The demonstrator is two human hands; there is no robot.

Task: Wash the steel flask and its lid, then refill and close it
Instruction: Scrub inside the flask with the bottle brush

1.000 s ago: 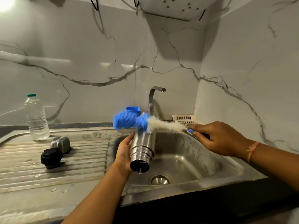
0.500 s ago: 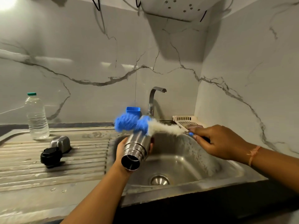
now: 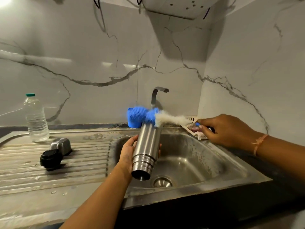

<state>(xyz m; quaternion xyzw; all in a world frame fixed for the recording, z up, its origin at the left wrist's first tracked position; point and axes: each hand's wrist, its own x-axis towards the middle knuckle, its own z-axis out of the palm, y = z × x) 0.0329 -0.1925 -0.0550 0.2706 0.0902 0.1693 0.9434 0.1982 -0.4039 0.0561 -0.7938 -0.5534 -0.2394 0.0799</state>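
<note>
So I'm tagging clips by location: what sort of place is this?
Probably a home kitchen: a steel sink with a ribbed draining board, a tap at its back, and marble-look wall tiles.

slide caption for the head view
Left hand holds steel flask over sink; right hand sets a brush against its far end.

- A ribbed steel worktop (image 3: 82,164) is seen, with 1 sink basin (image 3: 194,156) sunk into its right part and a round drain (image 3: 162,182) set in the basin floor.
- 1 clear plastic bottle (image 3: 36,119) with a green cap is stood upright near the back left corner.
- 1 steel cap (image 3: 61,145) and 1 black stopper (image 3: 51,159) are laid touching on the ribs, in front of the bottle.
- 1 blue cup (image 3: 132,124) is placed at the back edge, just left of the tap (image 3: 156,96).
- 1 white perforated tray (image 3: 191,128) is rested at the basin's back right corner.
</note>
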